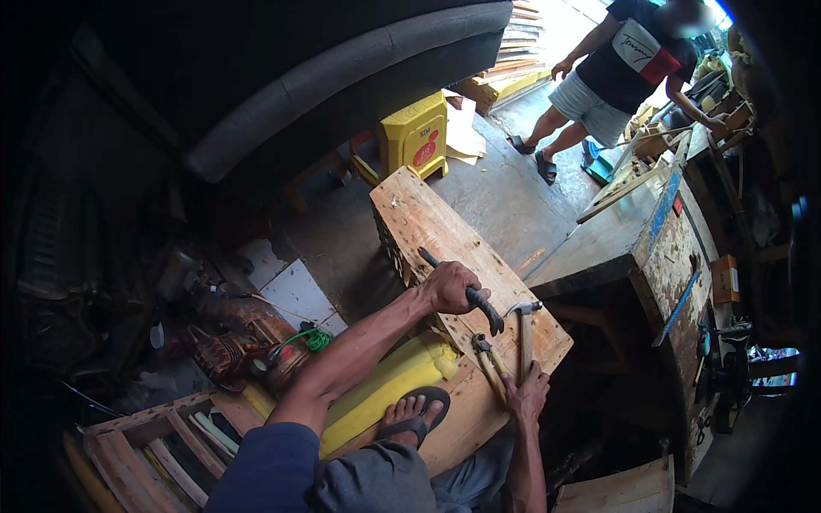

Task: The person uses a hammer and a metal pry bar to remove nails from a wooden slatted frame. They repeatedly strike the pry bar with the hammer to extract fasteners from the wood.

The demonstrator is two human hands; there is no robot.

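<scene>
My left hand [452, 288] is closed round the middle of a dark pry bar [488, 309], whose bent end points toward the right. Under it lies a pale wooden board [445, 224] with fasteners along its edges. My right hand [526, 393] has its fingers round the lower handle of a claw hammer [525, 335], the head resting over the board. Beside the hammer is a pair of pincers [489, 361] with its jaws pointing away from me. Its handle ends come close to my right fingers; whether they touch is unclear.
My sandalled foot [412, 414] is by yellow foam [389, 386] on the wooden frame. A yellow stool [414, 137] stands beyond the board. On the right is a worn workbench [663, 248]; a person [620, 73] stands near it. A rusty machine [256, 338] sits left.
</scene>
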